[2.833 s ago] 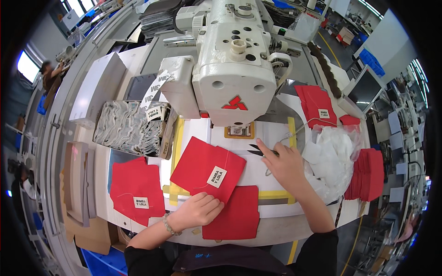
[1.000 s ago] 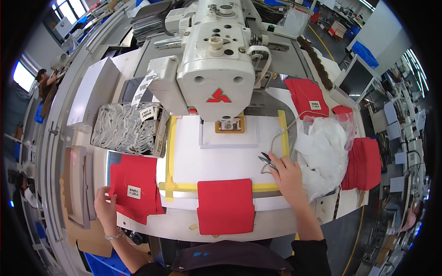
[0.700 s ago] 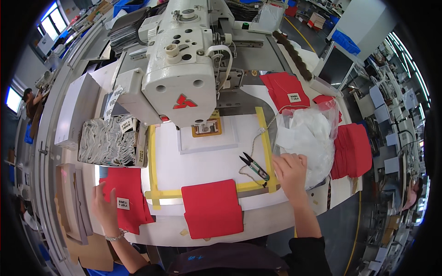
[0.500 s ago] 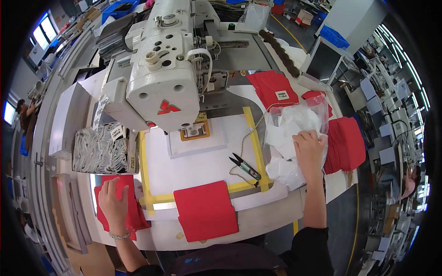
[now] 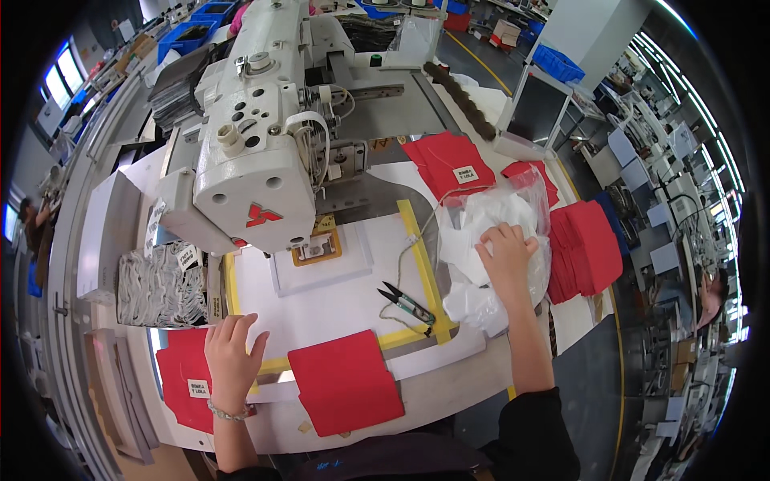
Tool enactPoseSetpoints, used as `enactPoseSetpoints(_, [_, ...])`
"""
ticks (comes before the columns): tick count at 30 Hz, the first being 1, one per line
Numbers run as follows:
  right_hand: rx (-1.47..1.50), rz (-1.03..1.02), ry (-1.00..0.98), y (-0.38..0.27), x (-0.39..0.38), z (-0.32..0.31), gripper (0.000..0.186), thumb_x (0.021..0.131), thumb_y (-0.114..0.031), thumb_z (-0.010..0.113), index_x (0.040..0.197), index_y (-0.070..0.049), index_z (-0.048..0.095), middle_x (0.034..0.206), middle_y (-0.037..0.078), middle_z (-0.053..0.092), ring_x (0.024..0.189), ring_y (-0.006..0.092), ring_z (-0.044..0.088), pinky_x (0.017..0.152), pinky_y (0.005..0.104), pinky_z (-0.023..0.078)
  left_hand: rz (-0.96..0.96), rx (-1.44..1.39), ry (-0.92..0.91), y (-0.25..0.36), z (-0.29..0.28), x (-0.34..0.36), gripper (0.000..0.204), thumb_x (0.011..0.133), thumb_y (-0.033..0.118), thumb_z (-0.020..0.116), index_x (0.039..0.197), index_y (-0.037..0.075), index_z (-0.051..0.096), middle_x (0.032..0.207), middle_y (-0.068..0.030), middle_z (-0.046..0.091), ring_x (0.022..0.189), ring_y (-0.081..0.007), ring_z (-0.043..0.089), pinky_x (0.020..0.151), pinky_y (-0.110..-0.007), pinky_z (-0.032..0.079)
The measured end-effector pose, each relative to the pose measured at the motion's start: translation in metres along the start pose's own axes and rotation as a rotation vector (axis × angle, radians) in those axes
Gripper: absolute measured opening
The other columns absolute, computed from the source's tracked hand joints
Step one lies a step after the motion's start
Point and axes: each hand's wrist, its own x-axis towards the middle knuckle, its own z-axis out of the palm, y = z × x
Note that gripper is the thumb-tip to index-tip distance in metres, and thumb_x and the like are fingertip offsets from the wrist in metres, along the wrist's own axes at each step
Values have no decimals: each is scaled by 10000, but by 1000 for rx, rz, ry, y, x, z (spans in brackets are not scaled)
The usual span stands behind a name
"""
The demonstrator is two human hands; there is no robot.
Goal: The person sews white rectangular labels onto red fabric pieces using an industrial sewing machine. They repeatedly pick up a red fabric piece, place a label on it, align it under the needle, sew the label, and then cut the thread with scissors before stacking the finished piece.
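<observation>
My left hand (image 5: 231,359) hovers with fingers apart over the inner edge of a red fabric stack (image 5: 183,361) at the left. A small white label (image 5: 198,389) lies on that stack's top piece. My right hand (image 5: 507,255) reaches onto thin white sheets (image 5: 465,293) in a clear plastic bag (image 5: 539,200). Its fingers are bent but spread; no sheet is visibly lifted. Between my hands, a plain red fabric piece (image 5: 346,383) lies at the table's front edge. Green-handled thread snips (image 5: 407,303) rest beyond it, with a cord beside them.
A white sewing machine (image 5: 253,172) overhangs a yellow-taped white work area (image 5: 321,309) with a clear template. A box of bundled labels (image 5: 164,289) stands at the left. More red fabric stacks (image 5: 584,248) lie at the right, and a labelled red piece (image 5: 445,164) at the back.
My left hand has moved right and slightly up, uncovering the label on the left red stack. My right hand stays at the bag of white sheets. The whole view has shifted a little.
</observation>
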Motion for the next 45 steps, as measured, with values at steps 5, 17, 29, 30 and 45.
enactPoseSetpoints(5, [23,21,87,-2,-3,-13,93,750,-129,743,816,-151,681,927,-39,598,977,167,517,862,421,262,-16,-31,-38,3,-2,3,302,745,147,779,1004,71,643,881,-57,627,810,-237,606,715,-369,446])
enactPoseSetpoints(17, [582,-218,-234,-100,-14,-40,86,814,-114,690,842,-139,612,840,-22,614,869,150,550,861,349,247,-39,-698,-192,49,7,38,364,788,71,761,1137,80,659,937,-56,685,538,-130,597,517,-250,497])
enactPoseSetpoints(29, [1113,111,-881,-136,-16,4,97,874,-140,701,912,-74,641,721,-32,599,507,34,403,461,237,257,-284,-1088,-448,50,31,62,266,857,31,716,1122,42,698,855,-51,664,536,-66,615,480,-207,468])
enactPoseSetpoints(30, [1112,113,-880,-136,-15,5,90,872,-138,702,898,-74,644,739,-30,601,510,37,412,464,240,259,-306,-1099,-457,50,30,63,233,859,28,713,1091,37,711,860,-53,673,546,-69,628,488,-210,479])
enactPoseSetpoints(45, [343,-762,121,-155,7,69,133,732,-88,688,838,-149,637,847,-40,550,685,96,561,747,330,324,423,-553,-269,-1,78,67,373,857,192,707,1198,55,646,1273,-131,622,1078,-300,636,949,-384,524])
